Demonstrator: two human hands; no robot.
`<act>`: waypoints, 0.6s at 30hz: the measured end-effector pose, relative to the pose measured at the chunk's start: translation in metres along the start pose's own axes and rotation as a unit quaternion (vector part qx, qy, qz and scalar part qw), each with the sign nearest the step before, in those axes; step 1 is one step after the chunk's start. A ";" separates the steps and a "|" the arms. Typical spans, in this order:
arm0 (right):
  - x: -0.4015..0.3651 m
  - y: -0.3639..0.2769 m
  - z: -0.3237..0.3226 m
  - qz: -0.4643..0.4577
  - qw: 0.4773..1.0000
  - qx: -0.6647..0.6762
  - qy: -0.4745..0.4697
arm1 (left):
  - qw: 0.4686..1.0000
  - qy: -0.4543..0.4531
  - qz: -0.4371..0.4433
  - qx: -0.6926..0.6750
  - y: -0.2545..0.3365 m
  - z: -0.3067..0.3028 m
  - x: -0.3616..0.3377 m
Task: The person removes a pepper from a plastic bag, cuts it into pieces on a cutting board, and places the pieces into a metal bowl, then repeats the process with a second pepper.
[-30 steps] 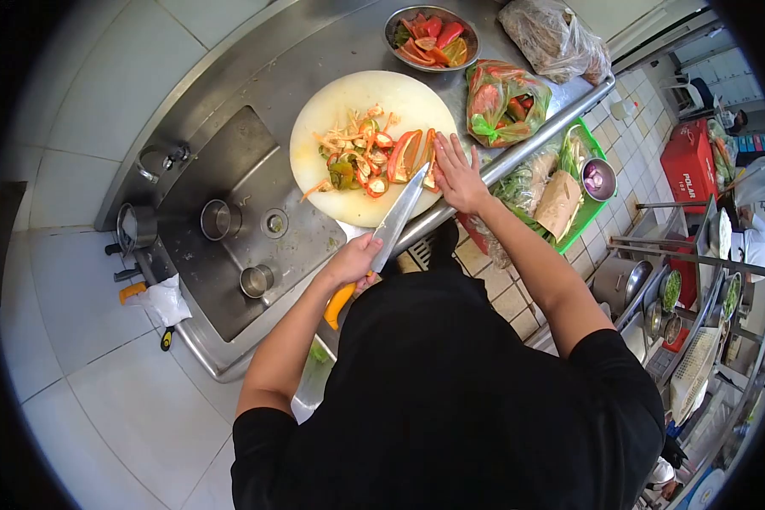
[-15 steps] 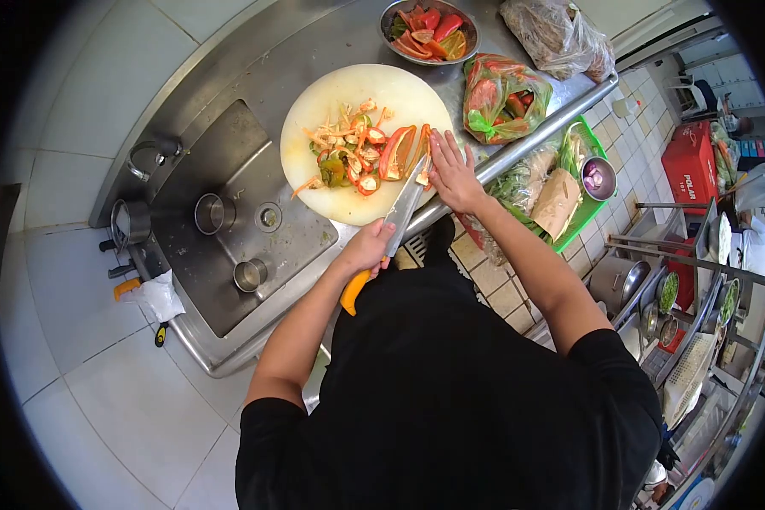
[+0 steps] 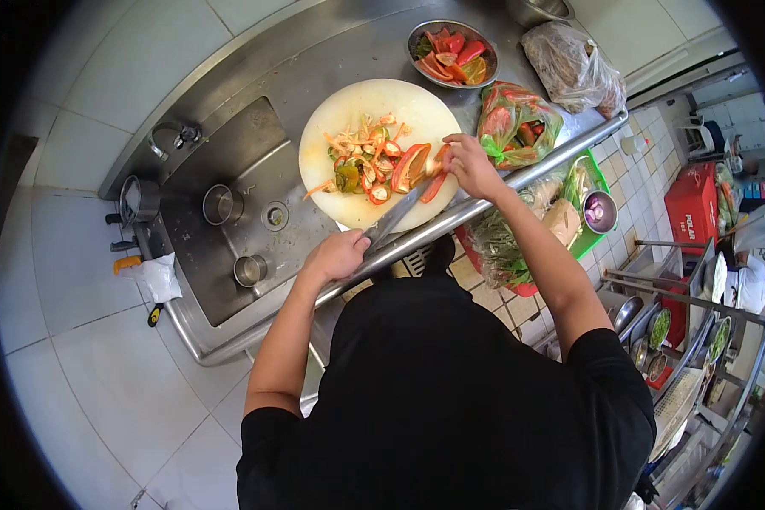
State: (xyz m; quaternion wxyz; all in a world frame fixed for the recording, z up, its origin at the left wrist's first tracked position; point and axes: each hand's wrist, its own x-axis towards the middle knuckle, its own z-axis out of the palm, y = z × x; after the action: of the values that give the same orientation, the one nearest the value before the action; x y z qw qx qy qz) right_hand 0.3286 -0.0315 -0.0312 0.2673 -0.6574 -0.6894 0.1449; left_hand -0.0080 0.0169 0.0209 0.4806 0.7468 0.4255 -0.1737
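Note:
My left hand (image 3: pixel 338 253) is closed around the handle of a kitchen knife (image 3: pixel 395 214), its handle mostly hidden in the fist. The blade points up and right over the near edge of a round white cutting board (image 3: pixel 331 127). At the board's right edge, the bent fingers of my right hand (image 3: pixel 474 167) pinch a red pepper strip, partly covered by the fingertips. Just below lies another strip of red pepper (image 3: pixel 433 188). A larger pepper piece (image 3: pixel 410 167) rests left of it, beside a heap of pepper cores and trimmings (image 3: pixel 367 153).
A metal bowl of cut peppers (image 3: pixel 412 38) stands behind the board. Right of it are a bag of peppers (image 3: pixel 518 127) and another plastic bag (image 3: pixel 569 68). A sink (image 3: pixel 255 161) holding metal cups lies left. A green crate (image 3: pixel 602 174) sits beyond the counter rail.
My right hand has gone from lying flat on the pepper to pinching a strip, lifting slightly. The knife has drawn back toward the near left, away from the right hand. The view has shifted.

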 end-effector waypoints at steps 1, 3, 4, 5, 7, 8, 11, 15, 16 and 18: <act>0.007 0.003 -0.002 0.029 0.996 0.088 -0.001 | 1.000 -0.008 -0.005 0.017 -0.001 -0.002 -0.004; 0.023 -0.007 -0.010 0.047 0.990 0.129 0.009 | 0.999 -0.012 -0.010 0.032 0.000 -0.004 -0.008; 0.035 -0.027 -0.020 0.074 0.978 0.193 0.004 | 1.000 -0.013 -0.018 0.016 0.003 -0.003 -0.008; 0.045 -0.044 -0.026 0.102 0.962 0.255 -0.001 | 1.000 -0.015 -0.025 0.002 0.005 -0.003 -0.008; 0.062 -0.058 -0.024 0.064 0.963 0.259 -0.028 | 0.999 0.022 0.013 0.025 -0.006 0.004 0.001; 0.065 -0.064 -0.021 0.044 0.970 0.237 -0.040 | 0.996 0.055 0.049 0.049 -0.016 0.010 0.005; 0.052 -0.024 0.000 -0.011 0.998 0.039 -0.041 | 0.951 0.177 0.225 0.120 -0.056 0.022 0.009; 0.011 -0.006 -0.015 0.038 0.991 -0.092 -0.087 | 0.991 -0.010 -0.010 -0.133 -0.037 -0.007 -0.052; 0.008 -0.003 -0.020 0.078 0.989 -0.069 -0.109 | 0.991 -0.008 -0.011 -0.135 -0.042 -0.003 -0.056; 0.013 0.013 -0.034 0.118 0.985 0.016 -0.122 | 0.954 0.042 -0.024 -0.295 -0.054 0.008 -0.056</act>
State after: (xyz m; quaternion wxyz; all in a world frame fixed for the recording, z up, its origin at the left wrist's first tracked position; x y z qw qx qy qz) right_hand 0.3585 -0.0225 -0.0085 0.1733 -0.7071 -0.6320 0.2655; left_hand -0.0824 -0.0066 0.0242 0.6571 0.5678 0.4953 -0.0202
